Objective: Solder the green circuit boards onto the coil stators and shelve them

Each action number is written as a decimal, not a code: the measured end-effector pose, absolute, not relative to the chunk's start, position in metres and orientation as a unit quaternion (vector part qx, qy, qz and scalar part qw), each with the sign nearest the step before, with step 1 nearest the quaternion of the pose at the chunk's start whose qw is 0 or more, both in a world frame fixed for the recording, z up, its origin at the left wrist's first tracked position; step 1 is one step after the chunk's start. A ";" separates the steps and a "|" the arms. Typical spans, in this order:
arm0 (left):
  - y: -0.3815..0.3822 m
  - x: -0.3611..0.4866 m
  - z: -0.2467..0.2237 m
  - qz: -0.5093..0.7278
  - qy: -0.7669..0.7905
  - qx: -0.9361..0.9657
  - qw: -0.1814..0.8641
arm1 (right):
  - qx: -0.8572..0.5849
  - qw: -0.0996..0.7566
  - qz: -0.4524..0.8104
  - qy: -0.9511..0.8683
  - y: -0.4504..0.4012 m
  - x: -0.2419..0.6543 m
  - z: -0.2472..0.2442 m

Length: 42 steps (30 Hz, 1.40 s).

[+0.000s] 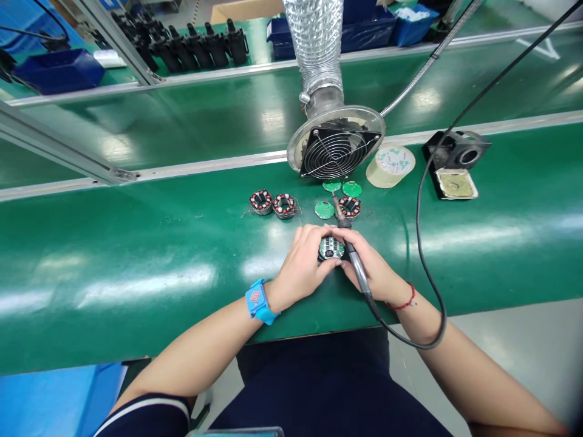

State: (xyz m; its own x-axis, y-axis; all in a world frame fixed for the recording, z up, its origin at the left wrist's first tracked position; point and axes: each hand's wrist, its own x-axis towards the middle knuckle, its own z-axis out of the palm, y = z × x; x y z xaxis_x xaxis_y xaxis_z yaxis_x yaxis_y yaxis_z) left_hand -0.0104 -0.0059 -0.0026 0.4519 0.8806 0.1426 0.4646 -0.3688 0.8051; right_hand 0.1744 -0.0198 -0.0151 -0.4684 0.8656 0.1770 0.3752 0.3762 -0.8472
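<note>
Green bench top (136,243) gleaming under the lights, and right at its near edge, all eyes on a round circuit board (331,247), cupped between two hands! Left hand (303,264) curls round one side, thumb and fingers pinching the rim; right hand (371,264) closes in opposite, its fingertips meeting the left's just beyond the board. And look, the right carries a soldering iron (359,273) too, tucked between thumb and fingers, tip pointing away! How firmly it's squeezed, I can't tell.

Just past the grip: three green discs (324,210) and a wound coil (350,213), the iron's tip close beside it. Off to the grip's left, a pair of coils (285,213) side by side. Beyond, a fan (336,153) faces the hands; to its right, a tape roll (387,173), then, farther out, an iron stand (450,155).
</note>
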 end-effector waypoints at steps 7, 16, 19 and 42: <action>-0.003 -0.013 -0.002 0.255 0.444 0.776 0.369 | -0.453 0.369 0.382 -0.717 -0.025 0.170 -0.018; -0.002 -0.018 -0.001 0.233 0.431 0.784 0.381 | -0.472 0.390 0.426 -0.666 -0.019 0.172 -0.021; -0.001 -0.019 0.000 0.226 0.427 0.784 0.391 | -0.448 0.377 0.458 -0.668 -0.018 0.177 -0.018; -0.007 -0.015 0.010 0.218 0.445 0.766 0.409 | -0.470 0.366 0.384 -0.705 -0.026 0.176 -0.014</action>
State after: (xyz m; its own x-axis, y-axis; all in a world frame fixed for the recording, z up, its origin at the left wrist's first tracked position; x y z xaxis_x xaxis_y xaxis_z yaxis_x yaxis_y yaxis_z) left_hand -0.0154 -0.0067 0.0103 0.5089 0.8603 -0.0298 0.5040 -0.2697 0.8205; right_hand 0.1762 -0.0255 -0.0143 -0.2898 0.9445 0.1546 0.3828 0.2625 -0.8857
